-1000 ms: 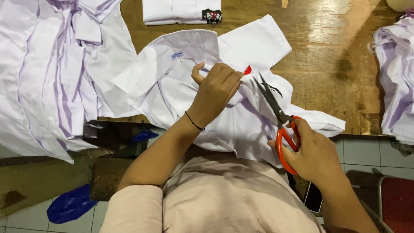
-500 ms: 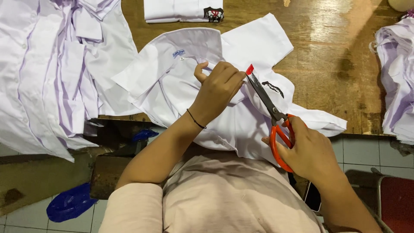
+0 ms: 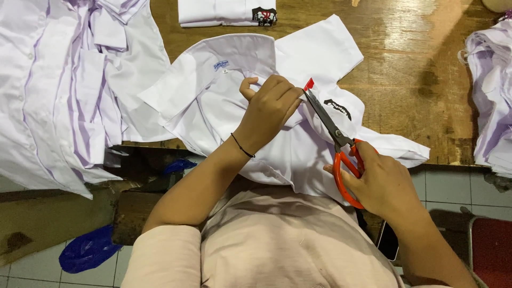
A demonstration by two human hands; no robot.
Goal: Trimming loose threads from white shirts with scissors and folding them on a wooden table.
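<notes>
One view only, head camera looking down. White shirt lies spread on the wooden table, collar toward the far side, lower part hanging off the near table edge toward the person's lap. Small blue label inside the collar, dark printed patch on the shirt's right part, just right of the scissor blades.

Left hand rests on the middle of the shirt, fingers curled shut, pinching a bit of fabric or thread near the collar; exactly what is pinched is too small to tell. Thin black band on that wrist.

Right hand is at the shirt's near right edge, closed around the orange handles of the scissors, fingers through the loops. Blades point up and left toward the left hand, look nearly closed, tip touching or just beside the left knuckles. A small red bit sits at the blade tip.

Around the shirt: a heap of white shirts to its left, draped over the table edge. A folded white shirt with a dark patch beyond it at the far edge. Another pile of white garments well to its right. Below the shirt, under the table, a blue plastic bag on the tiled floor at lower left, and a red seat at lower right.
</notes>
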